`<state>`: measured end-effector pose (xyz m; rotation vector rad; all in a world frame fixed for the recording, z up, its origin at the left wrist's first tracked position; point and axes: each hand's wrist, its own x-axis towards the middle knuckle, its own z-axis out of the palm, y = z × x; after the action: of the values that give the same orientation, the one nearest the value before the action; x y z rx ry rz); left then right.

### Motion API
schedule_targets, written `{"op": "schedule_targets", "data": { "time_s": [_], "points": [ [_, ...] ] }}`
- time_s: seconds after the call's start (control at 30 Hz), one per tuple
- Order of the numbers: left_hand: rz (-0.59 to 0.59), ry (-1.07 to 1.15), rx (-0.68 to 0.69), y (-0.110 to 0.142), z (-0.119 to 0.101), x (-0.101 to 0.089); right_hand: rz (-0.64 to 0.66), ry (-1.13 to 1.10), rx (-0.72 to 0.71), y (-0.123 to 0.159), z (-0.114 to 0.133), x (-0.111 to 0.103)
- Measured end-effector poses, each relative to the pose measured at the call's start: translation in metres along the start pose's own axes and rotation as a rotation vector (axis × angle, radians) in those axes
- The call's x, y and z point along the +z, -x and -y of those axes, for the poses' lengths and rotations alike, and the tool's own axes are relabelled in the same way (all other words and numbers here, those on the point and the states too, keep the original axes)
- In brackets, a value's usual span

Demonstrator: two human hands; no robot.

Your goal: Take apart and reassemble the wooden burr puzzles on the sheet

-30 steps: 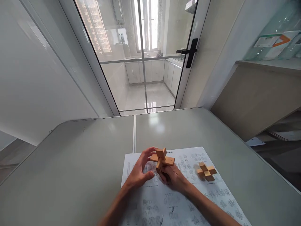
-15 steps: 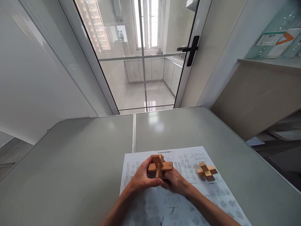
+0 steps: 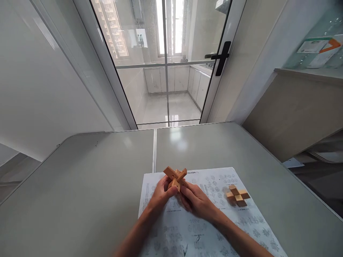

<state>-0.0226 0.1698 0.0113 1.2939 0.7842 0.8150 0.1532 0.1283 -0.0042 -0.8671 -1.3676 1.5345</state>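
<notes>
A wooden burr puzzle [image 3: 177, 177] of crossed, interlocking sticks is held up between my two hands, over the upper left part of a printed sheet. My left hand [image 3: 160, 194] grips its left side, with the thumb across the near face. From the right, my right hand [image 3: 197, 200] pinches a stick end with its fingers; some of them are hidden beneath. The sheet [image 3: 182, 217] carries rows of small line drawings of puzzles. On its right part rests a second wooden burr puzzle [image 3: 237, 195], touched by neither hand.
The grey table [image 3: 88, 185] has a white seam [image 3: 154, 150] running away from me. Behind it stands a glass door [image 3: 171, 78] with a black handle [image 3: 222, 58]. Clear plastic bottles [image 3: 316, 51] sit on a shelf at the right.
The held puzzle has been turned and tilted in my hands, its long stick now slanting up to the left. My right fingers have shifted their grip. The other puzzle stays on the sheet.
</notes>
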Motion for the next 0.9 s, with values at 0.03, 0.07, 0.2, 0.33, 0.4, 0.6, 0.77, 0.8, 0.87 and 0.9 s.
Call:
{"op": "schedule_targets", "data": {
  "time_s": [0.03, 0.07, 0.2, 0.33, 0.4, 0.6, 0.77, 0.8, 0.87, 0.9],
  "points": [
    [-0.027, 0.011, -0.006, 0.0, 0.002, -0.001, -0.014, 0.078, -0.014, 0.0, 0.0, 0.0],
    [-0.053, 0.031, -0.012, 0.0, 0.005, -0.001, -0.025, 0.145, -0.03, 0.0, 0.0, 0.001],
    [-0.101, 0.154, -0.006, 0.0, 0.012, -0.001, -0.045, 0.273, -0.061, 0.001, 0.0, 0.0],
    [-0.042, 0.196, 0.004, -0.002, 0.01, -0.001, -0.074, 0.292, -0.061, 0.001, 0.001, 0.0],
    [0.011, 0.188, -0.002, -0.002, 0.009, -0.003, -0.086, 0.284, -0.061, 0.001, 0.002, 0.0],
    [0.021, 0.088, -0.04, 0.004, 0.007, -0.006, -0.207, 0.232, -0.067, 0.004, 0.001, -0.004],
    [0.068, 0.0, -0.035, 0.006, -0.006, -0.003, -0.294, 0.304, -0.115, 0.007, 0.005, -0.007],
    [0.075, 0.004, -0.03, 0.005, -0.008, -0.002, -0.304, 0.345, -0.131, 0.007, 0.006, -0.008],
    [0.095, 0.028, -0.023, 0.004, -0.01, 0.001, -0.329, 0.423, -0.154, 0.008, 0.007, -0.008],
    [0.104, 0.043, -0.022, 0.003, -0.01, 0.002, -0.343, 0.45, -0.16, 0.008, 0.008, -0.009]
  ]
}}
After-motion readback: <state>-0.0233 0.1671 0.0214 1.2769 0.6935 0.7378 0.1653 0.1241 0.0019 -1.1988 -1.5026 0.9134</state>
